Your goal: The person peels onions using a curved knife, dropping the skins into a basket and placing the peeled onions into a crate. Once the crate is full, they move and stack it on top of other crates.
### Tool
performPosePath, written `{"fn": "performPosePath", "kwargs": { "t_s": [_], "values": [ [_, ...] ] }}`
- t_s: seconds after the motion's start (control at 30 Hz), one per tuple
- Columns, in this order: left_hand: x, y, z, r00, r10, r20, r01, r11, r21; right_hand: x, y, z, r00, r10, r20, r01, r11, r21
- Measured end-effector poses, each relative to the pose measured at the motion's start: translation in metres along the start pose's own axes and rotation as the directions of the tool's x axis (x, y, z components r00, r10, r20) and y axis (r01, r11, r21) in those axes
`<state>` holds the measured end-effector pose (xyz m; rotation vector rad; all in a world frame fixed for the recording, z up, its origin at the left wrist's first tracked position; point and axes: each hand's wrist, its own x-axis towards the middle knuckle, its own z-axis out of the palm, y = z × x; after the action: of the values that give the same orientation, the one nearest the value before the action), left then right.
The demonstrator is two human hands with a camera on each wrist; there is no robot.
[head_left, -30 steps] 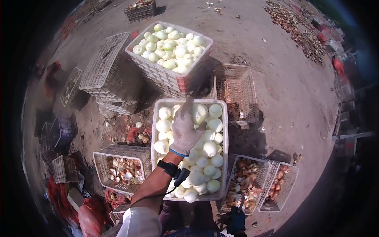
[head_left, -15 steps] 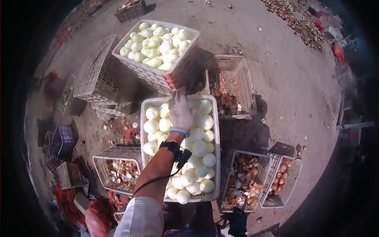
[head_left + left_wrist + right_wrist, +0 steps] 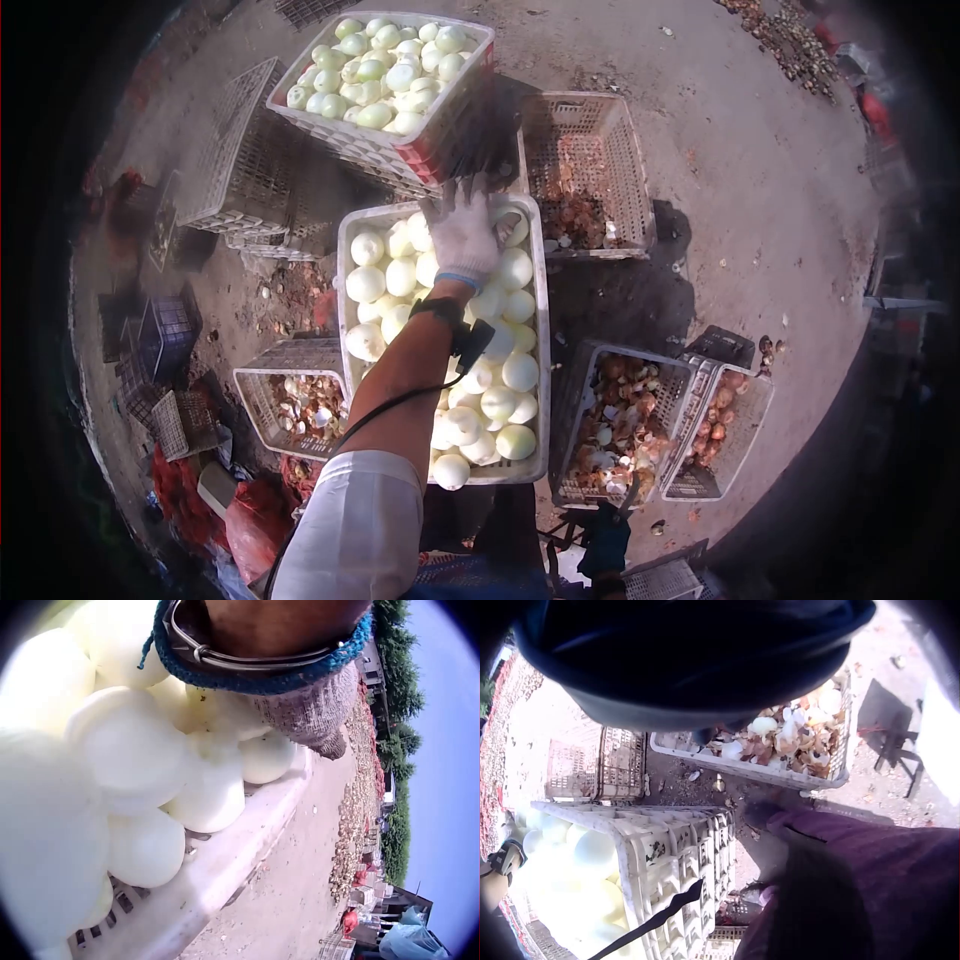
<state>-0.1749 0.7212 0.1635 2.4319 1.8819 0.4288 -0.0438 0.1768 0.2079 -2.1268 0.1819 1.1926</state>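
Peeled pale onions [image 3: 519, 370] fill a white crate [image 3: 543, 400] in front of the body. My left hand [image 3: 465, 235], in a pale knitted glove, lies over the onions at its far end, fingers spread and reaching towards the far rim. In the left wrist view, this glove [image 3: 311, 709] is beside onions [image 3: 202, 787] near the rim [image 3: 281, 795]; its fingers are mostly hidden. Low on the right, my right hand [image 3: 605, 540], in a dark glove, grips a thin curved tool [image 3: 630, 495]. The dark cuff [image 3: 697, 682] hides most of that hand in the right wrist view.
A stack topped by another crate of onions [image 3: 375, 75] stands beyond. Beside it is a crate with scraps [image 3: 585, 150]. Crates of peelings [image 3: 615, 430] and unpeeled onions [image 3: 715, 420] stand right; a peelings crate [image 3: 290, 390] and red sacks [image 3: 258, 525] are left.
The head view has shifted, so the crates appear higher and somewhat left. My left hand has moved farther along the onions towards the far rim, its fingers now spread. My right hand remains low on the right.
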Motion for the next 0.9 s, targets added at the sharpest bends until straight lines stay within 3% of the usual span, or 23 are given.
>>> {"fn": "performPosePath", "kwargs": {
  "t_s": [0.07,0.1,0.17,0.2,0.23,0.27,0.3,0.33,0.4,0.5,0.6,0.7,0.8,0.83,0.9],
  "values": [
    [-0.013,-0.007,-0.011,0.999,0.034,-0.019,-0.036,0.992,-0.117,-0.002,0.002,-0.001,0.999,0.044,-0.031,-0.043,0.999,0.014],
    [-0.029,-0.005,-0.034,0.995,0.100,-0.027,-0.103,0.967,-0.234,-0.004,0.003,-0.002,0.999,0.051,-0.020,-0.050,0.999,0.019],
    [-0.063,-0.001,-0.071,0.954,0.288,0.085,-0.242,0.907,-0.345,-0.009,0.002,-0.003,0.999,0.043,-0.008,-0.043,0.999,-0.021],
    [-0.084,-0.001,-0.084,0.916,0.369,0.160,-0.305,0.897,-0.320,-0.020,-0.003,-0.008,0.947,-0.311,0.084,0.319,0.873,-0.369],
    [-0.100,0.000,-0.093,0.870,0.396,0.293,-0.292,0.894,-0.339,-0.029,-0.006,-0.013,0.779,-0.533,0.329,0.607,0.512,-0.607],
    [-0.115,0.002,-0.093,0.807,0.413,0.423,-0.347,0.910,-0.226,-0.037,-0.008,-0.017,0.505,-0.682,0.529,0.732,0.014,-0.681],
    [-0.124,0.004,-0.101,0.762,0.417,0.496,-0.344,0.909,-0.235,-0.041,-0.009,-0.019,0.480,-0.671,0.564,0.772,0.017,-0.636],
    [-0.136,0.002,-0.095,0.765,0.424,0.484,-0.373,0.905,-0.204,-0.038,-0.010,-0.017,0.508,-0.641,0.575,0.787,0.075,-0.613],
    [-0.157,-0.003,-0.060,0.832,0.456,0.317,-0.457,0.886,-0.076,-0.034,-0.014,-0.014,0.530,-0.605,0.595,0.798,0.117,-0.592],
    [-0.156,-0.001,-0.060,0.849,0.400,0.345,-0.376,0.916,-0.138,-0.028,-0.019,-0.011,0.532,-0.573,0.624,0.811,0.131,-0.570],
    [-0.142,-0.003,-0.079,0.801,0.371,0.470,-0.328,0.929,-0.174,-0.022,-0.024,-0.007,0.526,-0.558,0.642,0.817,0.121,-0.564],
    [-0.138,-0.014,-0.094,0.916,0.236,0.325,-0.116,0.930,-0.349,-0.020,-0.028,-0.004,0.519,-0.545,0.658,0.822,0.107,-0.559],
    [-0.118,-0.042,-0.112,0.963,0.056,0.262,0.060,0.907,-0.417,-0.019,-0.029,0.001,0.512,-0.538,0.670,0.826,0.094,-0.556],
    [-0.107,-0.054,-0.114,0.979,-0.013,0.203,0.099,0.903,-0.419,-0.018,-0.030,0.003,0.509,-0.537,0.673,0.827,0.090,-0.554],
    [-0.088,-0.082,-0.108,0.989,-0.051,0.137,0.081,0.971,-0.224,-0.018,-0.028,0.008,0.502,-0.533,0.681,0.830,0.076,-0.553]
  ]
}}
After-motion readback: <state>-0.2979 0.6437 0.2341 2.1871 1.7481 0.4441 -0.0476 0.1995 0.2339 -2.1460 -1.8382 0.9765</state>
